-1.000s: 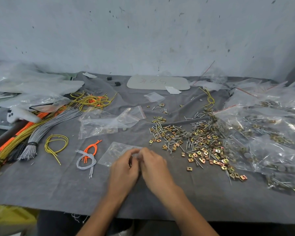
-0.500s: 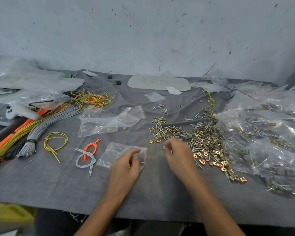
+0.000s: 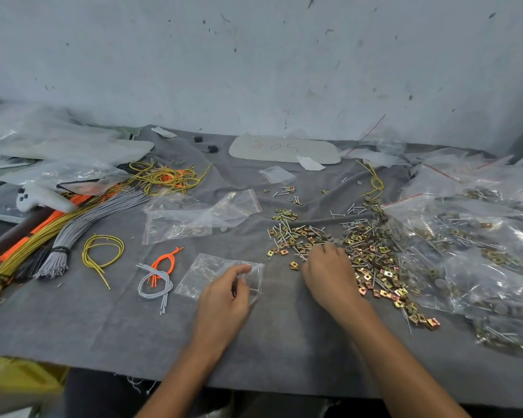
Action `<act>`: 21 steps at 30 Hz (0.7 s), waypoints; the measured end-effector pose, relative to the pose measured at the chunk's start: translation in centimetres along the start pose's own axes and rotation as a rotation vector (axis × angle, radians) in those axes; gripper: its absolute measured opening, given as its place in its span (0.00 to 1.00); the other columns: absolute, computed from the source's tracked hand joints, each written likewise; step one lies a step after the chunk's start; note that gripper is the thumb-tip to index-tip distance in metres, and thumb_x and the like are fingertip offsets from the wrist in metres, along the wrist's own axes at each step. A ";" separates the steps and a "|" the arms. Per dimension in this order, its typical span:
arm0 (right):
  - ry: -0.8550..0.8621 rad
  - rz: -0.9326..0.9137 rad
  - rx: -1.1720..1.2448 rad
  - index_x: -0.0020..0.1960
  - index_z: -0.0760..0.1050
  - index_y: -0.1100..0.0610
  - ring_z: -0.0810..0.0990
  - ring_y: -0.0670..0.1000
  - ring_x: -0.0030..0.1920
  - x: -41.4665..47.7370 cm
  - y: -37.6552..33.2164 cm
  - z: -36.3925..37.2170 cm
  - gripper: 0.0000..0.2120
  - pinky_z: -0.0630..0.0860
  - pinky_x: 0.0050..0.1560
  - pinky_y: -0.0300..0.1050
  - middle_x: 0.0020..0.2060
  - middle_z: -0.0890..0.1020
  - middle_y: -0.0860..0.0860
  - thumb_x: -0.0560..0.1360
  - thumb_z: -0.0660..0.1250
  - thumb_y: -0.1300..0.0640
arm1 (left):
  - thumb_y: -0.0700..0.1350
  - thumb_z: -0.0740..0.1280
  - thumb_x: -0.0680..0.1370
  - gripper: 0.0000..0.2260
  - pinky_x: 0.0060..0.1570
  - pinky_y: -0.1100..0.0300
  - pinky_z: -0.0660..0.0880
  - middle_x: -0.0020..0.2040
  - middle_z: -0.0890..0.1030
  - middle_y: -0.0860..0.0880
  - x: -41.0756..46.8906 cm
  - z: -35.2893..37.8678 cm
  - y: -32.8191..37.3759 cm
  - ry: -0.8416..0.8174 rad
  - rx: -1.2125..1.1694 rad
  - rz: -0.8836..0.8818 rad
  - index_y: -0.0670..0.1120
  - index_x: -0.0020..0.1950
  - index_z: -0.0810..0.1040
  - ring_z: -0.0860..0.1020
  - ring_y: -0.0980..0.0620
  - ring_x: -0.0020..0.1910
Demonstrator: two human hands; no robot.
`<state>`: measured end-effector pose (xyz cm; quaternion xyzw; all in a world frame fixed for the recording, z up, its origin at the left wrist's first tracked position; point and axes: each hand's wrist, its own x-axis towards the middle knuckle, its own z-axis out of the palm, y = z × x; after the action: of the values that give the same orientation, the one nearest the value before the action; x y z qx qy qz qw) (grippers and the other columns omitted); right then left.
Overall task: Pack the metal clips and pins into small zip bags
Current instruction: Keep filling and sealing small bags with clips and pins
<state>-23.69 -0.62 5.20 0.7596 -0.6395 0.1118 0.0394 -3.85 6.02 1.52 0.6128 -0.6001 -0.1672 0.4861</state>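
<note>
A loose pile of brass-coloured metal clips and silver pins lies on the grey cloth, right of centre. A small clear zip bag lies flat in front of me. My left hand pinches that bag's right-hand edge between thumb and fingers. My right hand rests on the left edge of the pile with its fingers bent down among the clips. Its fingertips are hidden, so I cannot see whether they hold anything.
Clear bags holding clips and pins are heaped at the right. More zip bags lie behind the small one. Grey, yellow and orange wire bundles, loose cords and a white controller occupy the left.
My right hand left the bag, where both hands had been together, and moved right and away into the pile of clips. My left hand stayed holding the bag.
</note>
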 end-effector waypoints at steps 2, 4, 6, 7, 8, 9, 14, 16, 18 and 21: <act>0.045 -0.035 0.251 0.54 0.71 0.56 0.75 0.56 0.52 -1.1 -0.8 -0.6 0.06 0.68 0.50 0.48 0.51 0.76 0.53 0.83 0.57 0.55 | 0.44 0.63 0.78 0.11 0.37 0.62 0.68 0.33 0.76 0.63 0.0 0.0 0.0 0.006 -0.004 -0.001 0.52 0.57 0.82 0.73 0.61 0.32; -0.081 -0.086 0.452 0.48 0.68 0.51 0.77 0.56 0.46 -2.5 -2.5 -1.1 0.05 0.67 0.43 0.49 0.44 0.79 0.51 0.82 0.58 0.53 | 0.41 0.65 0.79 0.11 0.38 0.59 0.69 0.33 0.76 0.64 0.1 0.0 0.0 0.008 0.001 -0.008 0.52 0.58 0.82 0.73 0.61 0.32; -0.174 -0.141 0.443 0.47 0.68 0.50 0.79 0.59 0.46 -3.2 -4.3 -1.0 0.05 0.71 0.43 0.51 0.44 0.82 0.52 0.81 0.59 0.51 | 0.38 0.66 0.80 0.12 0.39 0.59 0.69 0.34 0.76 0.64 0.1 -0.1 0.0 0.001 0.008 -0.016 0.51 0.58 0.82 0.73 0.62 0.32; -0.180 -0.158 0.393 0.48 0.70 0.51 0.79 0.61 0.48 -3.2 -5.0 -0.8 0.05 0.72 0.45 0.52 0.46 0.82 0.54 0.81 0.59 0.51 | 0.38 0.66 0.79 0.12 0.39 0.59 0.69 0.34 0.77 0.65 0.0 -0.1 0.0 -0.001 0.008 -0.017 0.51 0.58 0.82 0.73 0.62 0.32; -0.176 -0.170 0.344 0.50 0.71 0.53 0.79 0.63 0.50 -3.0 -5.7 -0.7 0.06 0.71 0.46 0.53 0.48 0.82 0.56 0.81 0.58 0.52 | 0.38 0.66 0.79 0.12 0.40 0.60 0.69 0.34 0.77 0.65 0.0 -0.2 0.0 -0.002 0.008 -0.014 0.51 0.58 0.82 0.74 0.62 0.33; -0.170 -0.176 0.312 0.53 0.72 0.55 0.79 0.64 0.52 -2.9 -6.4 -0.7 0.07 0.72 0.46 0.53 0.50 0.82 0.57 0.81 0.58 0.53 | 0.39 0.65 0.79 0.12 0.40 0.61 0.68 0.35 0.77 0.65 -0.1 -0.2 0.1 -0.002 0.007 -0.011 0.51 0.58 0.82 0.75 0.62 0.34; -0.046 -0.209 0.283 0.62 0.74 0.56 0.79 0.60 0.57 -2.7 -8.3 -0.1 0.12 0.73 0.49 0.52 0.56 0.81 0.55 0.82 0.59 0.55 | 0.45 0.61 0.75 0.14 0.43 0.60 0.73 0.39 0.82 0.60 0.0 -0.4 0.5 -0.013 -0.033 -0.010 0.56 0.56 0.81 0.78 0.60 0.39; 0.002 -0.204 0.295 0.62 0.75 0.54 0.77 0.58 0.58 -3.0 -8.3 0.2 0.12 0.73 0.51 0.52 0.56 0.79 0.53 0.82 0.59 0.54 | 0.45 0.61 0.75 0.14 0.43 0.58 0.76 0.40 0.83 0.61 -0.1 -0.4 0.4 -0.021 -0.048 -0.016 0.57 0.56 0.81 0.80 0.61 0.39; 0.023 -0.183 0.309 0.61 0.75 0.53 0.75 0.56 0.58 -3.1 -8.1 0.4 0.11 0.73 0.50 0.52 0.55 0.78 0.51 0.82 0.59 0.52 | 0.45 0.61 0.75 0.14 0.42 0.55 0.77 0.39 0.83 0.60 -0.1 -0.3 0.2 -0.006 -0.047 -0.024 0.57 0.56 0.81 0.80 0.60 0.37; 0.068 -0.157 0.318 0.58 0.76 0.51 0.75 0.54 0.57 -3.2 -7.8 0.8 0.10 0.72 0.48 0.50 0.53 0.77 0.49 0.81 0.60 0.50 | 0.44 0.63 0.77 0.12 0.42 0.54 0.77 0.39 0.83 0.60 -0.2 -0.1 0.0 0.017 -0.054 -0.028 0.55 0.57 0.81 0.79 0.60 0.36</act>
<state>-16.46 3.71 4.34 0.7998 -0.5506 0.2335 -0.0511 -3.75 6.22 1.51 0.6093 -0.5825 -0.1851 0.5051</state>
